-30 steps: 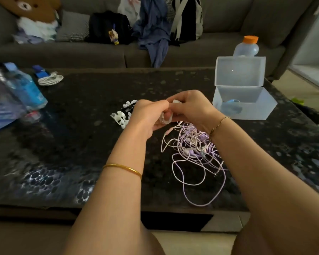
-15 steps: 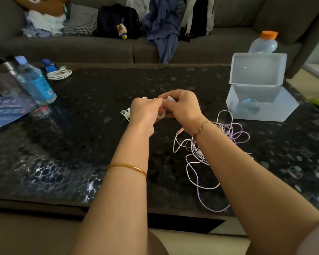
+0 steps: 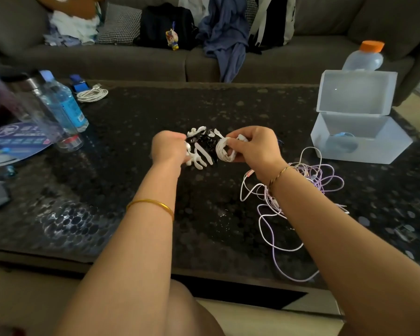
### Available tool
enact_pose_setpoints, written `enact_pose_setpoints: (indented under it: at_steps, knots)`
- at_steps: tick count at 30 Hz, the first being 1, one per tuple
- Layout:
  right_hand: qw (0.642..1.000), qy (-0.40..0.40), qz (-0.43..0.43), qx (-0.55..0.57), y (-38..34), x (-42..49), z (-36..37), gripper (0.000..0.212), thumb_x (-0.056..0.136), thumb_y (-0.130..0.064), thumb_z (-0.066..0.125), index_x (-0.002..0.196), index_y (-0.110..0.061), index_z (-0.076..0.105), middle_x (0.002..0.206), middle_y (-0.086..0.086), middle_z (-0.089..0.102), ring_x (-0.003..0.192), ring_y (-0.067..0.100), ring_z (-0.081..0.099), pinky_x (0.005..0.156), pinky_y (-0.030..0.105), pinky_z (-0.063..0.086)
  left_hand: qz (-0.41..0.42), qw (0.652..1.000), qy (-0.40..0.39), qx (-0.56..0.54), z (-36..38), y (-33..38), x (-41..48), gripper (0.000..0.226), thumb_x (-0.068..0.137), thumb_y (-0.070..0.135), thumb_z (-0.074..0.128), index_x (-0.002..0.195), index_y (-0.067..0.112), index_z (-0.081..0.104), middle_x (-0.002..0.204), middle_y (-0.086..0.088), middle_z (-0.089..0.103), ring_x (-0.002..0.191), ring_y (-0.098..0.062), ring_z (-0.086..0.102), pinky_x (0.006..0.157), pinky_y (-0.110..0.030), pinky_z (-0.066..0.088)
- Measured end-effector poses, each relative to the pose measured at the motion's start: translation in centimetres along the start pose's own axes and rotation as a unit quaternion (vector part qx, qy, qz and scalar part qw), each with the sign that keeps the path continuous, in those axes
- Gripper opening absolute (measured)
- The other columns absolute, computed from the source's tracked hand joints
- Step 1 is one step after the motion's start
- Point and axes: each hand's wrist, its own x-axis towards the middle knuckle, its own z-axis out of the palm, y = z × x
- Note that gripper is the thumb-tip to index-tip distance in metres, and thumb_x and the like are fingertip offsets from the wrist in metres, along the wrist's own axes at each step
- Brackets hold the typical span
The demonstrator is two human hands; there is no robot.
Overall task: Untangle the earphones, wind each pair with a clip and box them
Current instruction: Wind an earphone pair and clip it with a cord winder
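Above dark table (image 3: 204, 221), right fingers (image 3: 237, 143) pinch white earphone coil (image 3: 222, 152); left fingers (image 3: 176, 139) clench a white clip (image 3: 199, 158)

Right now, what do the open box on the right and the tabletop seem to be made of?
Storage box: likely frosted translucent plastic; a blue item inside shows dimly through its wall. Tabletop: glossy dark speckled surface, perhaps polished stone or glass; it mirrors light.

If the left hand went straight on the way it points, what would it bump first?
Most likely the pile of clips, right in front of the left hand on the table. They look nearly touching, though depth is unclear.
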Motion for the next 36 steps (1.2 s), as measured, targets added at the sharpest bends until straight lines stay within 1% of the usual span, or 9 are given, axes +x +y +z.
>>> enact_pose_setpoints:
  at_steps: [3, 6, 9, 14, 18, 24, 30, 33, 36]
  knots:
    - [1.000, -0.012, 0.000, -0.020, 0.5, 0.1, -0.3, 0.008, 0.087, 0.002, 0.061, 0.091, 0.005, 0.067, 0.083, 0.025, 0.066, 0.069, 0.027, 0.065, 0.065, 0.035, 0.060, 0.006, 0.995, 0.071, 0.074, -0.1, -1.4, 2.8, 0.022, 0.094, 0.002, 0.047, 0.104, 0.008, 0.065, 0.125, -0.014, 0.055, 0.101, -0.030, 0.060, 0.089, -0.043, 0.054]
    - [0.999, -0.025, -0.007, -0.032, 0.5, 0.4, -0.2, 0.007, 0.087, 0.001, 0.061, 0.087, 0.002, 0.067, 0.081, 0.027, 0.066, 0.068, 0.030, 0.066, 0.064, 0.035, 0.060, -0.022, 0.994, 0.038, 0.104, 0.4, -2.2, 4.8, 0.039, 0.094, 0.013, 0.057, 0.131, 0.009, 0.050, 0.138, -0.012, 0.041, 0.096, -0.026, 0.055, 0.071, -0.035, 0.056]
    - [0.998, -0.033, -0.010, -0.045, 0.5, 0.7, -0.2, 0.007, 0.088, -0.001, 0.061, 0.087, 0.000, 0.068, 0.083, 0.027, 0.068, 0.072, 0.034, 0.068, 0.066, 0.037, 0.060, -0.041, 0.993, -0.028, 0.110, 0.9, -2.0, 6.0, 0.054, 0.091, 0.011, 0.062, 0.141, 0.016, 0.041, 0.138, -0.012, 0.042, 0.098, -0.024, 0.058, 0.054, -0.027, 0.051]
    - [0.998, -0.044, -0.013, -0.047, 0.6, 0.7, 0.0, 0.009, 0.088, 0.000, 0.060, 0.093, 0.004, 0.068, 0.078, 0.019, 0.066, 0.063, 0.023, 0.064, 0.064, 0.033, 0.060, -0.092, 0.988, -0.084, 0.087, 0.9, -1.1, 6.3, 0.041, 0.090, -0.006, 0.054, 0.127, 0.009, 0.048, 0.129, -0.017, 0.052, 0.099, -0.027, 0.061, 0.062, -0.031, 0.054]
    - [0.997, -0.055, -0.007, -0.044, 0.8, 0.5, 0.2, 0.007, 0.088, 0.000, 0.060, 0.091, 0.002, 0.067, 0.069, 0.010, 0.063, 0.058, 0.018, 0.062, 0.065, 0.034, 0.060, -0.087, 0.991, -0.063, 0.080, 0.4, -1.1, 6.1, 0.059, 0.090, -0.002, 0.054, 0.144, 0.012, 0.035, 0.130, -0.013, 0.047, 0.108, -0.028, 0.058, 0.065, -0.031, 0.053]
    - [0.998, -0.058, -0.009, -0.014, -0.2, -0.7, -0.3, 0.010, 0.088, 0.002, 0.059, 0.094, 0.006, 0.066, 0.070, 0.017, 0.063, 0.060, 0.021, 0.062, 0.063, 0.032, 0.060, -0.064, 0.995, -0.058, -0.047, -1.4, 0.2, 3.6, 0.030, 0.084, -0.001, 0.058, 0.114, 0.001, 0.061, 0.117, -0.013, 0.055, 0.098, -0.024, 0.061, 0.062, -0.028, 0.055]
    - [0.989, -0.028, 0.041, 0.136, -2.8, -3.5, -3.8, 0.010, 0.089, 0.001, 0.057, 0.096, 0.005, 0.064, 0.085, 0.017, 0.064, 0.077, 0.023, 0.065, 0.066, 0.031, 0.060, -0.045, 0.964, -0.174, -0.193, 0.3, 4.7, -4.5, 0.043, 0.084, -0.006, 0.058, 0.125, 0.003, 0.050, 0.109, -0.016, 0.057, 0.087, -0.023, 0.063, 0.056, -0.027, 0.057]
    - [0.968, 0.001, 0.066, 0.244, -3.4, -5.2, -7.1, 0.008, 0.090, 0.000, 0.056, 0.092, 0.001, 0.064, 0.086, 0.014, 0.065, 0.079, 0.020, 0.065, 0.067, 0.029, 0.060, -0.047, 0.943, -0.242, -0.226, 2.4, 6.0, -8.7, 0.021, 0.087, -0.003, 0.062, 0.104, 0.006, 0.055, 0.087, -0.010, 0.059, 0.076, -0.017, 0.060, 0.058, -0.027, 0.059]
    - [0.945, 0.023, 0.071, 0.319, -3.4, -6.2, -10.5, 0.011, 0.092, 0.000, 0.053, 0.087, -0.002, 0.063, 0.078, 0.009, 0.067, 0.073, 0.015, 0.065, 0.062, 0.026, 0.059, -0.040, 0.934, -0.317, -0.158, 4.9, 6.1, -11.6, 0.013, 0.084, 0.006, 0.069, 0.091, 0.011, 0.060, 0.084, -0.005, 0.063, 0.074, -0.013, 0.060, 0.065, -0.025, 0.057]
